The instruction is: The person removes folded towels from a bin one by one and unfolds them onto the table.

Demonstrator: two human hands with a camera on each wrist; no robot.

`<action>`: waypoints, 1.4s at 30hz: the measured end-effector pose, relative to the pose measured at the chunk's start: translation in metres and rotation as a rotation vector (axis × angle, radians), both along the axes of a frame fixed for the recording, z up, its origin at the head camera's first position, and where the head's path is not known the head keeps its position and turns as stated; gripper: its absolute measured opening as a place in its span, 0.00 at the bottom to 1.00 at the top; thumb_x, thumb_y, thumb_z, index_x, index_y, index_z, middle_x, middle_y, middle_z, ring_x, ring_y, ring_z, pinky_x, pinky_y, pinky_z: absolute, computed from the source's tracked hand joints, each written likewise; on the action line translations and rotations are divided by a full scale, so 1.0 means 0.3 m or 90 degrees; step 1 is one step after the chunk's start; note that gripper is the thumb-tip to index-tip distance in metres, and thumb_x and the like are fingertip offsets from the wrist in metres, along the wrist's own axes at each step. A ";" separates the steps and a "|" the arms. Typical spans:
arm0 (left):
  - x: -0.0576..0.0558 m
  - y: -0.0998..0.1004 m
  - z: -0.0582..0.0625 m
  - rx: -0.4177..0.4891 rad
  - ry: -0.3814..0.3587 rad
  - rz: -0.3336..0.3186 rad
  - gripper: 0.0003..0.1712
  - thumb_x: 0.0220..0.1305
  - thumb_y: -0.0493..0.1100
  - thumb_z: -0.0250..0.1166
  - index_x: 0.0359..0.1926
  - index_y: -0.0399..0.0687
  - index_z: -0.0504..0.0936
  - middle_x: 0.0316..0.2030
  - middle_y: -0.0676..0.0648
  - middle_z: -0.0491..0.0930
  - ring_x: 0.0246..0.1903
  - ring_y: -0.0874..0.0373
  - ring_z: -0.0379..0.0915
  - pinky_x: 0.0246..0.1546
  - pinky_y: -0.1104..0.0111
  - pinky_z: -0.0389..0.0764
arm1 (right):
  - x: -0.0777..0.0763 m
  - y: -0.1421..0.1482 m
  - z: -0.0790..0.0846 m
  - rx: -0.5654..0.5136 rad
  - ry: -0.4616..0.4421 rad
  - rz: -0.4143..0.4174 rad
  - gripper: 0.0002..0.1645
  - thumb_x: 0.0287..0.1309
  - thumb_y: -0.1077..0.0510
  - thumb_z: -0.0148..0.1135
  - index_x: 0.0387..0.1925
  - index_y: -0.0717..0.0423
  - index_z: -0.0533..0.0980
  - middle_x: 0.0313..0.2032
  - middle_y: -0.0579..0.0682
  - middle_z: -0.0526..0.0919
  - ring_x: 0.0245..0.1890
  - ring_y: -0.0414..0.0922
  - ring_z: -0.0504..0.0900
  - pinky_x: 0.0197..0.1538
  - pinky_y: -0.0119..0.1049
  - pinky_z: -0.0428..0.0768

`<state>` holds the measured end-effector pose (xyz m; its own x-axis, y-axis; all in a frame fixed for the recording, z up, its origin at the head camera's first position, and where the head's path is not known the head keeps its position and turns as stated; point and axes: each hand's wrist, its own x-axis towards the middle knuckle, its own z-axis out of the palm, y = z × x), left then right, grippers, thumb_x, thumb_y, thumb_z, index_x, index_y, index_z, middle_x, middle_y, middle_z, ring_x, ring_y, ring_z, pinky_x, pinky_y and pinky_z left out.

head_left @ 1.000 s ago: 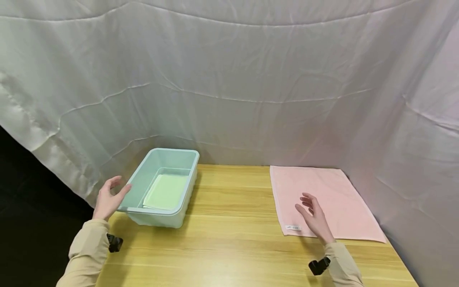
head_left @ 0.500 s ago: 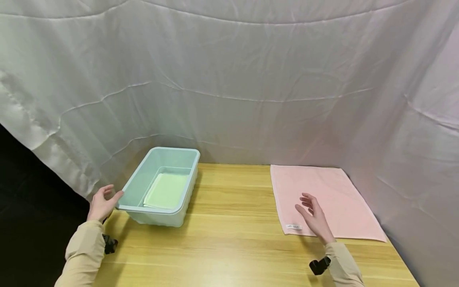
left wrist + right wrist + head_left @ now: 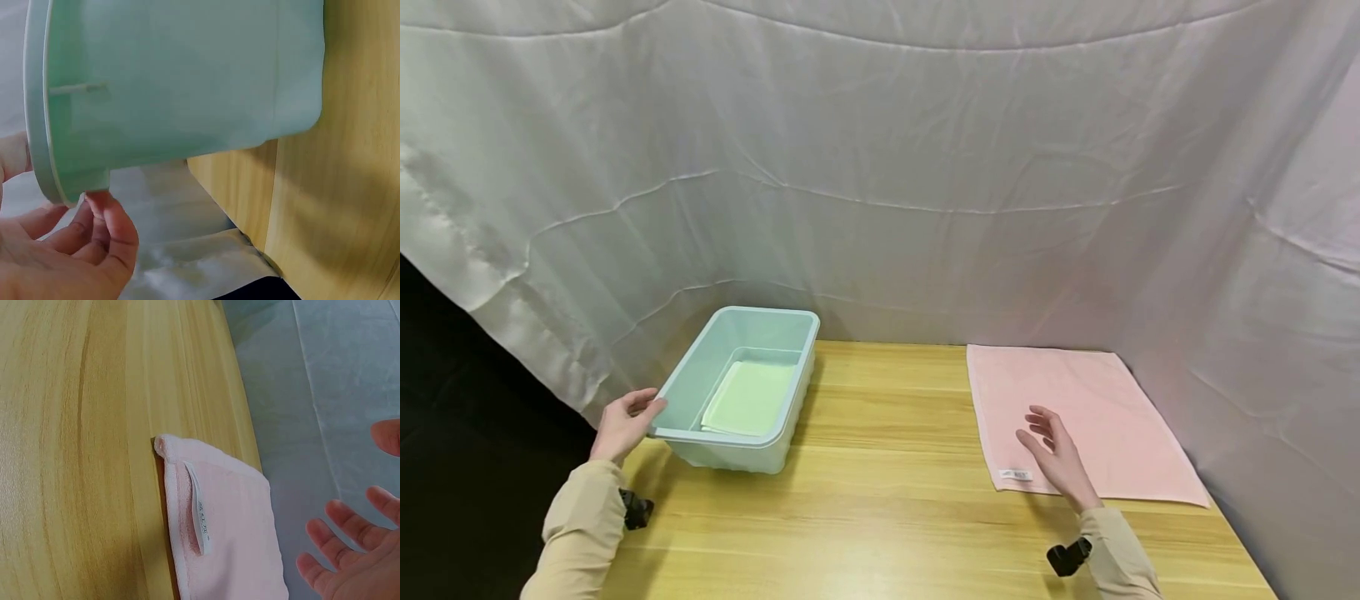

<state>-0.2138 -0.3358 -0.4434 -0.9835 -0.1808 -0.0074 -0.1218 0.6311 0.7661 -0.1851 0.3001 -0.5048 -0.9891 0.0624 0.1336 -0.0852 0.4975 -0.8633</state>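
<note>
A pale blue-green plastic storage bin [image 3: 775, 454] stands on the left of the table, with a flat, pale green layered piece [image 3: 748, 398] lying on its floor. At the bin's near left corner, my left hand [image 3: 623, 425] grips the rim [image 3: 39, 112]. Its thumb lies over the inner side and its curled fingers [image 3: 119, 228] sit under the outer lip. On the right, a pink towel [image 3: 1075, 392] with a white label [image 3: 1016, 475] is spread flat. My right hand [image 3: 1058, 454] hovers over its near part, fingers relaxed and apart, holding nothing.
The wooden table [image 3: 880, 500] reaches back to a grey curtain [image 3: 887, 167], which also hangs along both sides. A black area [image 3: 467, 467] lies beyond the left edge. Small black cameras are strapped at both wrists.
My left hand dipped down and left from above the bin's rim, then came back right onto the corner. The right hand, bin and towel look unmoved.
</note>
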 end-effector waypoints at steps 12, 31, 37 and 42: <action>0.011 0.009 -0.001 0.016 0.018 0.001 0.29 0.74 0.43 0.57 0.65 0.24 0.70 0.49 0.31 0.80 0.32 0.87 0.61 0.33 0.84 0.72 | 0.002 0.000 -0.001 0.001 -0.005 0.010 0.34 0.73 0.53 0.56 0.71 0.65 0.58 0.66 0.72 0.68 0.68 0.69 0.66 0.72 0.68 0.60; 0.018 0.030 -0.029 0.188 0.034 -0.065 0.32 0.68 0.41 0.66 0.64 0.23 0.70 0.33 0.75 0.77 0.35 0.78 0.74 0.35 0.78 0.82 | 0.000 -0.008 0.005 -0.006 -0.005 0.014 0.34 0.72 0.54 0.56 0.71 0.65 0.58 0.66 0.73 0.68 0.67 0.69 0.67 0.71 0.68 0.61; 0.028 0.064 -0.031 0.191 0.042 -0.071 0.32 0.67 0.41 0.67 0.64 0.23 0.70 0.34 0.74 0.77 0.36 0.79 0.75 0.36 0.78 0.82 | 0.000 -0.025 0.017 0.004 -0.003 0.028 0.35 0.72 0.52 0.57 0.72 0.64 0.58 0.67 0.70 0.69 0.67 0.67 0.67 0.72 0.66 0.61; 0.032 0.107 -0.031 0.207 0.051 -0.068 0.31 0.66 0.39 0.68 0.63 0.22 0.71 0.34 0.71 0.78 0.35 0.77 0.75 0.36 0.78 0.82 | -0.004 -0.056 0.041 0.039 0.015 0.047 0.35 0.72 0.51 0.57 0.72 0.61 0.58 0.66 0.68 0.70 0.67 0.66 0.68 0.71 0.67 0.62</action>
<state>-0.2043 -0.3036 -0.4527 -0.9965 -0.0775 0.0296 -0.0002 0.3589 0.9334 -0.1864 0.2834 -0.4925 -0.9873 -0.0197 0.1578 -0.1432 0.5414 -0.8285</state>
